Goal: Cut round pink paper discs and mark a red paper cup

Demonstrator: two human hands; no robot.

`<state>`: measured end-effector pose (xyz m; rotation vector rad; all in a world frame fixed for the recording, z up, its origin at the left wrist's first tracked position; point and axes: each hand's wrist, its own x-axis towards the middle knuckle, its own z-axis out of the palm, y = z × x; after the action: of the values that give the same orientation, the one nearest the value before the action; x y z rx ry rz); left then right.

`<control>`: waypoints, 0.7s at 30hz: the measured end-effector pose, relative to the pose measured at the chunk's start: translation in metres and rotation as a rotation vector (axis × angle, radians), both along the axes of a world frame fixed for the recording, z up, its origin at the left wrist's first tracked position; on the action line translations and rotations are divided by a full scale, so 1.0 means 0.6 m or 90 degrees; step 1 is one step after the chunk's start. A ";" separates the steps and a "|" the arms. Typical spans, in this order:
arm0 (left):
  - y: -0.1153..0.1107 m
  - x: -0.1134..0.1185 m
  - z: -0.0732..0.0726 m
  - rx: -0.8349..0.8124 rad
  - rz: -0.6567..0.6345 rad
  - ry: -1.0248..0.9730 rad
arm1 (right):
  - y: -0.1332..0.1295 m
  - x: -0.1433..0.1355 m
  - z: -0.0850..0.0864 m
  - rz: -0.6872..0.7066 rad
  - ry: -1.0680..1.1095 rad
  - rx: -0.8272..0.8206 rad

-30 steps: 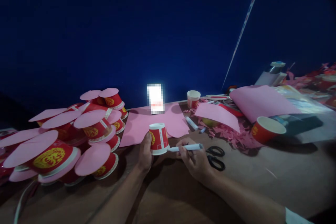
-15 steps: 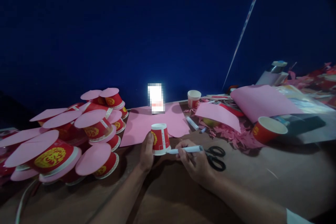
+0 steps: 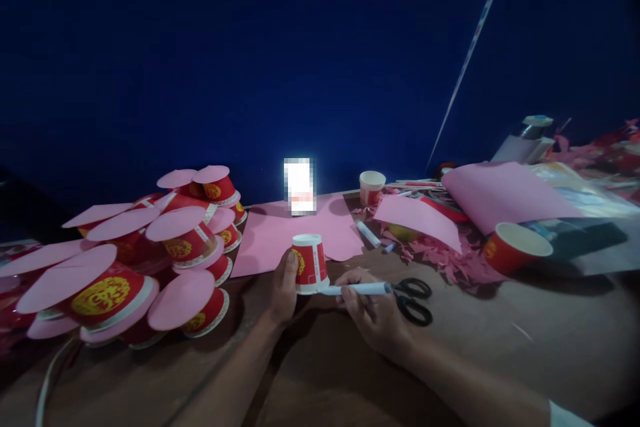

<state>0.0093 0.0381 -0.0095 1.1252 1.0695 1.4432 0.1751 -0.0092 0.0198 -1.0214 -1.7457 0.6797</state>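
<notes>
My left hand [image 3: 285, 287] is closed around the left side of a red paper cup [image 3: 311, 263] with a gold emblem and a white strip. The cup is upside down, its rim at the bottom, over the pink paper sheet's front edge. In my right hand [image 3: 367, 307] is a white marker [image 3: 361, 289], held like a pen and lying nearly level. Its tip meets the cup's lower right rim, or comes very close to it. Black-handled scissors [image 3: 414, 300] lie just right of my right hand, their blades hidden behind it.
Red cups with pink paper discs [image 3: 113, 290] are piled at the left. Behind my hands lies a pink sheet [image 3: 270, 233], with a bright pixelated panel [image 3: 300, 187] standing beyond it. Rightward are a loose cup [image 3: 520, 247], another cup [image 3: 373, 188], pink scraps [image 3: 455, 260] and a glue-stick-like tube [image 3: 369, 235].
The whole view has shifted slightly, so everything sits a little further right. Both hands keep the same hold on the cup and the marker.
</notes>
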 end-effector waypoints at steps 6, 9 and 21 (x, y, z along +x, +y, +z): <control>-0.003 -0.001 0.004 -0.002 -0.011 0.029 | -0.001 0.000 0.006 0.003 -0.032 0.024; -0.003 0.000 0.006 0.002 -0.007 0.029 | -0.001 -0.001 0.006 0.000 -0.037 0.021; -0.005 0.002 0.015 0.011 -0.014 0.038 | 0.001 -0.003 0.014 0.007 -0.051 0.023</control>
<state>0.0107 0.0349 -0.0004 1.1960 1.0848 1.4121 0.1731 -0.0087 0.0284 -1.0276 -1.8277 0.6197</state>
